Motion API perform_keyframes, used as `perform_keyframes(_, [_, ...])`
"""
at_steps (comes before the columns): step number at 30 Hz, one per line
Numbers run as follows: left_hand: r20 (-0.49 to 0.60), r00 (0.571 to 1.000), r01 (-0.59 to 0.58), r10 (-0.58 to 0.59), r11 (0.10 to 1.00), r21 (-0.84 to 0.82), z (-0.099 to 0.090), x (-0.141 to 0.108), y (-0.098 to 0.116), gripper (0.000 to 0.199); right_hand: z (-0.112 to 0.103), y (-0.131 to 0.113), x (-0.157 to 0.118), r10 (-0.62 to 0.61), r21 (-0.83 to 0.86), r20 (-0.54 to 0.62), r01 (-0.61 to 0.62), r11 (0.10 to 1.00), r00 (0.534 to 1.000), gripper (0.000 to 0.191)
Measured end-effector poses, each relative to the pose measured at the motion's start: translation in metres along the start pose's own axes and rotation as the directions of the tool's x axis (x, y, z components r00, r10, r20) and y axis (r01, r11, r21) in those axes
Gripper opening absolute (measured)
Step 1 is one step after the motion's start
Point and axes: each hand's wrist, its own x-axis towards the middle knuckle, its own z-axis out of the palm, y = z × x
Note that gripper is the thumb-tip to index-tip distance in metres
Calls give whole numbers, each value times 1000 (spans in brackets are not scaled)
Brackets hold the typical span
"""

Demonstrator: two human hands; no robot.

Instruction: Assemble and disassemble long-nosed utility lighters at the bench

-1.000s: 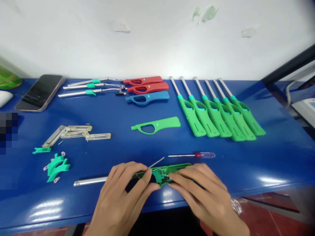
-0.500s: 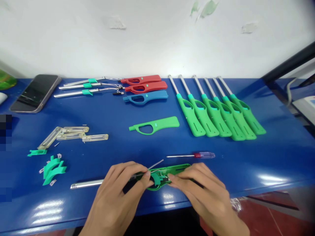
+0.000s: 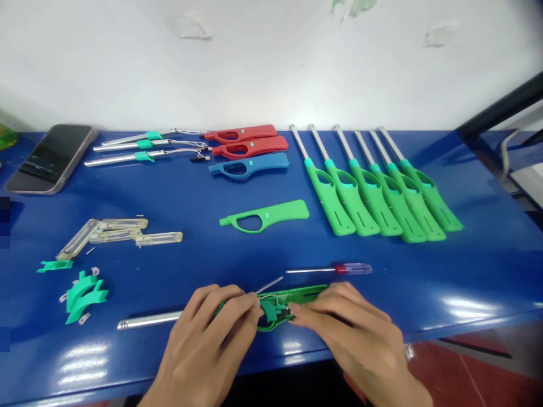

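Observation:
Near the table's front edge lies an opened green lighter handle, with a teal trigger and thin white wires inside it. My left hand is closed around the front end of this handle, where a metal lighter tube sticks out to the left. From between its thumb and fingers a thin pale stick-like piece points up to the right. My right hand grips the rear of the handle, its thumb and fingertip pressing at a small dark part beside the trigger.
A screwdriver lies just behind the handle. Beyond it are a green handle half, a blue one, red ones and several assembled green lighters. At left are clear fuel tanks, teal triggers and a phone.
My left hand has shifted slightly and its thumb now lies further over the handle's front end. The right hand keeps nearly the same hold. The view has moved a little.

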Motion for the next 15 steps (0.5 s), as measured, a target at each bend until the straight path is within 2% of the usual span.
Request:
perform_keyframes(4, [4, 1000, 2, -2, 1000, 22, 1, -7, 1, 32, 0, 0, -2, -7, -21, -14, 6, 1000, 1000, 32])
perform_keyframes(10, [-52, 974, 211, -221, 966, -146, -2, -3, 11, 36, 1, 0, -5, -27, -47, -1, 27, 999, 1000, 37])
perform_keyframes(15, [-78, 951, 289, -298, 951, -110, -11, -5, 9, 30, -1, 0, -4, -30, -51, 19, 31, 998, 999, 34])
